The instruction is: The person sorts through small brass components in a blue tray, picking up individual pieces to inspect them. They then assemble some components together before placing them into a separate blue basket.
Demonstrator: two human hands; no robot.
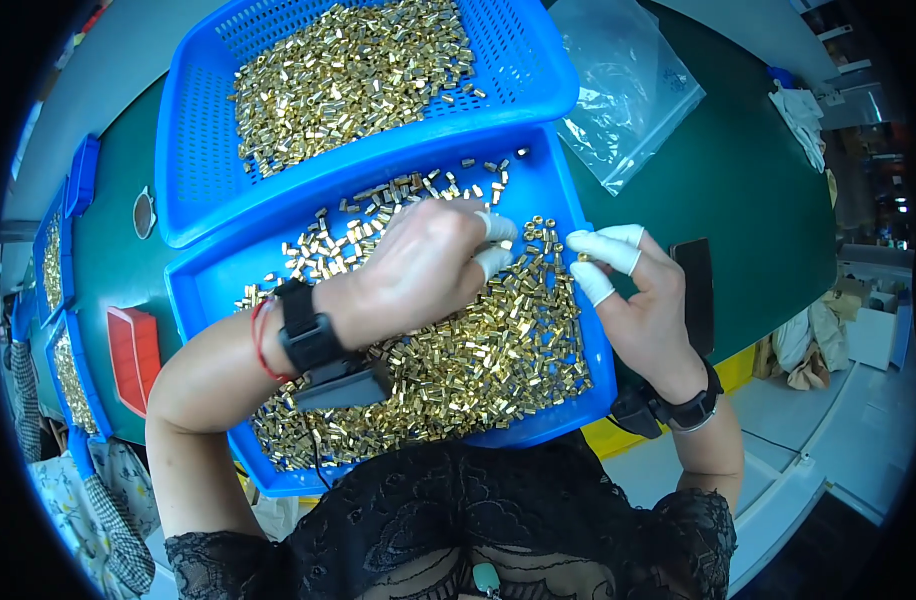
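Note:
Small brass fittings (pixel 498 350) lie heaped in a shallow blue tray (pixel 603 385), thickest on its near side and scattered toward its far side. Over the middle of this tray, my left hand (pixel 423 262) bends its fingers into a pinch, white cots on the fingertips. Whatever sits between those fingertips is too small to make out. At the tray's right edge, my right hand (pixel 643 305), also in white finger cots, pinches a small brass fitting (pixel 583 258). Several fittings stand grouped between the two hands.
Behind the tray, a perforated blue basket (pixel 200 150) holds more brass fittings. A clear zip bag (pixel 628 100) and a dark phone-like slab (pixel 693 290) lie on the green tabletop (pixel 758 200). Leftward are a red bin (pixel 133 355), blue trays of fittings (pixel 75 375) and another person's checked sleeve (pixel 118 530).

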